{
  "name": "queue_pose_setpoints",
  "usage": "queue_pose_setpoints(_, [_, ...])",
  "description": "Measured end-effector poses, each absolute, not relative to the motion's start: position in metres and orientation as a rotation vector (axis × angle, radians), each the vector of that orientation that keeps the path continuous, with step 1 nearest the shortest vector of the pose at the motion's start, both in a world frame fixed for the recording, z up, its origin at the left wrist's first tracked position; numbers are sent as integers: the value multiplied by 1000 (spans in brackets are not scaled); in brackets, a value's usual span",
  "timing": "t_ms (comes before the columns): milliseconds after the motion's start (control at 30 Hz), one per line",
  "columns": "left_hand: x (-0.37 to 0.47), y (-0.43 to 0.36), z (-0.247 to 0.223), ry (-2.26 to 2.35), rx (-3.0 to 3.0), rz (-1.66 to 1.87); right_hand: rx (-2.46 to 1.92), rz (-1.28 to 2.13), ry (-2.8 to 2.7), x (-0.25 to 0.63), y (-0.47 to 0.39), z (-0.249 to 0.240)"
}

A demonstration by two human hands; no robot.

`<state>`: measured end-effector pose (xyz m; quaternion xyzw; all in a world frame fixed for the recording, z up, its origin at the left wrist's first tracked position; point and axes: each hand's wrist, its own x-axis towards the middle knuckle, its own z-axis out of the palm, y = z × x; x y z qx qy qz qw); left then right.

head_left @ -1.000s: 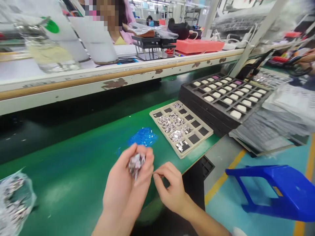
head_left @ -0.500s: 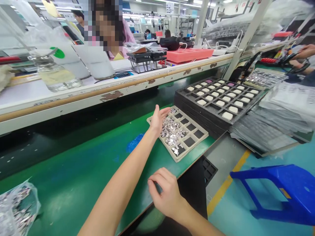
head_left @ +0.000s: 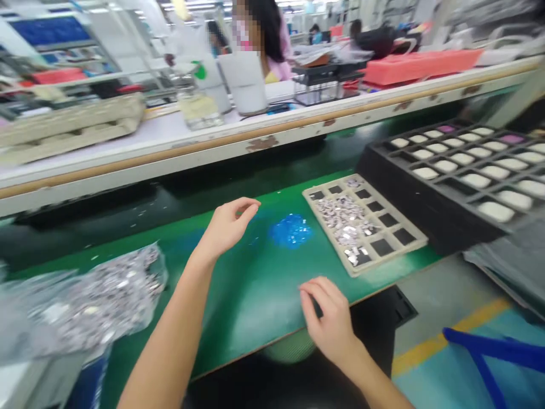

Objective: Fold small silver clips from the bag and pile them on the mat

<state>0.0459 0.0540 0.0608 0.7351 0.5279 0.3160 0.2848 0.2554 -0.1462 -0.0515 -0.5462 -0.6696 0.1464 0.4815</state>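
My left hand [head_left: 227, 227] hovers above the green bench, its thumb and fingertips drawn together and nothing visible between them. To its right is a blue patch [head_left: 292, 231] with small shiny bits on it. My right hand [head_left: 327, 318] is by the front edge of the bench, fingers curled and thumb meeting the index finger; whether anything tiny is pinched there cannot be made out. Beyond it a beige compartment tray [head_left: 370, 265] carries a heap of small silvery metal pieces [head_left: 344, 218]. A clear plastic bag [head_left: 106, 295] full of similar pieces lies left of my left hand.
At the right, a black tray stack [head_left: 400, 193] holds white rounded pieces in its cells. A raised shelf [head_left: 289, 116] runs across the back, bearing a glass jar [head_left: 200, 108] and a red tray [head_left: 421, 67]. Blue stool legs [head_left: 489, 352] show at lower right.
My left hand has left the tray and moved left, its spread fingers coming together. My right hand keeps its curled shape. The view has turned left, showing more of the bag.
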Motion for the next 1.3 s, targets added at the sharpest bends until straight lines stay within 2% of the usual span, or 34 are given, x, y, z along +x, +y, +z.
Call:
queue_pose_setpoints(167, [-70, -3, 34, 2095, 1934, 841, -1339, 346, -1995, 256, -129, -46])
queue_pose_setpoints(367, [-124, -50, -16, 2521, 1972, 714, -1083, 108, -2325, 212, -73, -20])
queue_pose_setpoints(567, [-137, -58, -34, 2554, 1973, 671, -951, -177, -2636, 165, -9, -6])
queue_pose_setpoints(967, [-144, -16, -5, 2666, 1965, 92, -679, 23, -2625, 144, 6, -28])
queue_pose_setpoints(1300, [-145, -6, -7, 2690, 2011, -10, -721, 35, -2459, 160, 17, -28])
